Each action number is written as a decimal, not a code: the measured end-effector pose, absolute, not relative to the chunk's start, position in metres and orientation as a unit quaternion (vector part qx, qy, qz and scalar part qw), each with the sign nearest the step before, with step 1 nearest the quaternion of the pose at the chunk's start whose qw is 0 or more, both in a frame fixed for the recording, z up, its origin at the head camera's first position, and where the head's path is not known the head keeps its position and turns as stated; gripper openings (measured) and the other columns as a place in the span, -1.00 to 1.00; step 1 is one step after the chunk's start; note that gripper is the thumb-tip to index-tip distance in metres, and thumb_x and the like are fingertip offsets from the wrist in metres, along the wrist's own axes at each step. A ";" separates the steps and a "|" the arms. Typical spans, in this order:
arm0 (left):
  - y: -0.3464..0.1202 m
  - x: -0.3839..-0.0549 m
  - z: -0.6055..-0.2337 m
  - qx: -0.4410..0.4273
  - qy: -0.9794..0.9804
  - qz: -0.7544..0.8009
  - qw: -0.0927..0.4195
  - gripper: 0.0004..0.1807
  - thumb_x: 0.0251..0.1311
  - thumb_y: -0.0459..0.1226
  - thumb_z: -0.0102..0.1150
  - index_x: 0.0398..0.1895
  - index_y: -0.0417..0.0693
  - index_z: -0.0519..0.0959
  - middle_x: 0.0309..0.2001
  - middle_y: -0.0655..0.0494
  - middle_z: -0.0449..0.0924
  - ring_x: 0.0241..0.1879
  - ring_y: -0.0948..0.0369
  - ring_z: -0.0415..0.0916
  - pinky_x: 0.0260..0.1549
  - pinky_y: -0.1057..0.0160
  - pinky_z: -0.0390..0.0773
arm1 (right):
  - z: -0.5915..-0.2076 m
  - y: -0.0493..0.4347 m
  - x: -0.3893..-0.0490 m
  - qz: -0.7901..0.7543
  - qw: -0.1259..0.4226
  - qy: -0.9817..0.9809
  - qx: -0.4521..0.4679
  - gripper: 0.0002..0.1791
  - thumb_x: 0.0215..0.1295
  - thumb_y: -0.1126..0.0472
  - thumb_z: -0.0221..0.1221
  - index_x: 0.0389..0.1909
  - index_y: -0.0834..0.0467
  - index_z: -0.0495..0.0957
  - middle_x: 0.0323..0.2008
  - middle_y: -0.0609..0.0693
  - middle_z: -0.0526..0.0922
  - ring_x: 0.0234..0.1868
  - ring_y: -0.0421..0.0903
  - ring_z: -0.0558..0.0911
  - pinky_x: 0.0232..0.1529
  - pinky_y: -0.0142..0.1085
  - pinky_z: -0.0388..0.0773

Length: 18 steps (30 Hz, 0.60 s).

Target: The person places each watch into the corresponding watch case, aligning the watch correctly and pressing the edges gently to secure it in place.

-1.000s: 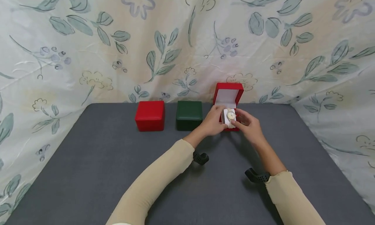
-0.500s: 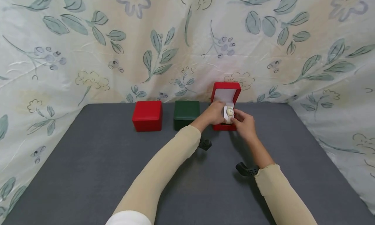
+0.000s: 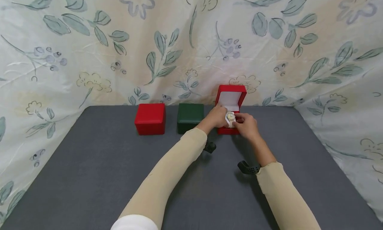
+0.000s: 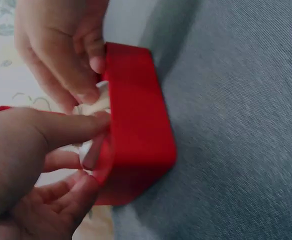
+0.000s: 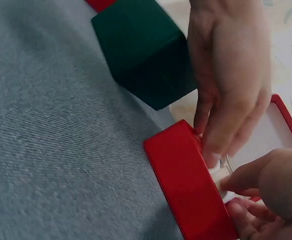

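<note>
A wristwatch [image 3: 230,116] with a pale dial and light strap is wrapped round a white cushion [image 3: 227,122]. The cushion sits in the mouth of an open red watch box [image 3: 228,131], whose white-lined lid stands up behind. From the left, my left hand [image 3: 216,117] grips the cushion, its thumb [image 4: 88,125] on the strap in the left wrist view. Opposite it, my right hand [image 3: 247,125] pinches the cushion's right side near the strap. Fingers of both hands dip inside the box rim in the wrist views and hide much of the watch.
Left of the open box stands a closed dark green box [image 3: 190,118], and beyond it a closed red box [image 3: 150,119]. All rest near the back edge of the grey-covered table [image 3: 98,176]. A floral curtain [image 3: 191,57] hangs right behind them.
The cushion with the watch has moved down and slightly left into the red box, both hands going with it. The left forearm reaches farther forward; the right hand has shifted left.
</note>
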<state>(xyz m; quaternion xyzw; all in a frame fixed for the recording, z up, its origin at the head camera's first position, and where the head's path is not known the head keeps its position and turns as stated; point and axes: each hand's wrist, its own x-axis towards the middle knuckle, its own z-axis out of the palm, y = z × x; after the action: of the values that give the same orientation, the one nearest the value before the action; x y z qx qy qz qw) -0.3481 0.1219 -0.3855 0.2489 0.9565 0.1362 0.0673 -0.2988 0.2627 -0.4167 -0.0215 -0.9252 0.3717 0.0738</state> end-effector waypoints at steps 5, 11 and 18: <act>0.121 -0.344 -0.376 0.260 0.954 0.134 0.068 -0.57 0.27 -0.12 0.13 0.14 -0.13 0.45 0.07 -0.01 0.47 -0.03 0.15 0.48 -0.01 0.23 0.55 | -0.417 0.262 -0.299 0.350 0.100 -0.931 -0.007 -0.52 0.29 0.30 0.09 0.23 0.34 0.43 0.13 0.35 0.46 0.08 0.24 0.52 0.09 0.08 0.50; 0.108 -0.348 -0.348 0.156 0.941 0.298 -0.034 -0.73 0.36 -0.13 -0.05 -0.43 -0.07 0.51 -0.50 0.06 0.49 -0.52 0.21 0.39 -0.63 0.32 0.36 | -0.426 0.263 -0.283 0.427 0.177 -0.885 -0.055 -0.58 0.32 0.26 0.15 0.17 0.28 0.48 0.10 0.29 0.51 0.11 0.21 0.57 0.11 0.05 0.53; 0.106 -0.361 -0.323 0.084 0.916 0.379 -0.101 -0.69 0.37 0.01 -0.04 -0.11 -0.02 0.47 -0.17 0.13 0.53 -0.22 0.23 0.47 -0.32 0.31 0.52 | -0.440 0.262 -0.272 0.469 0.142 -0.866 -0.101 -0.41 0.36 0.22 0.15 0.38 0.20 0.26 0.32 0.24 0.40 0.29 0.16 0.45 0.27 0.02 0.43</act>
<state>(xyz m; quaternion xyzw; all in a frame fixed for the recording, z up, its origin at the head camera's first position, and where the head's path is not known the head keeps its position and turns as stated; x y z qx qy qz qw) -0.3614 0.1063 -0.3230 0.0842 0.9158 0.3795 -0.1011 -0.2722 0.2623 -0.4396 -0.1010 -0.8660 0.4688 0.1416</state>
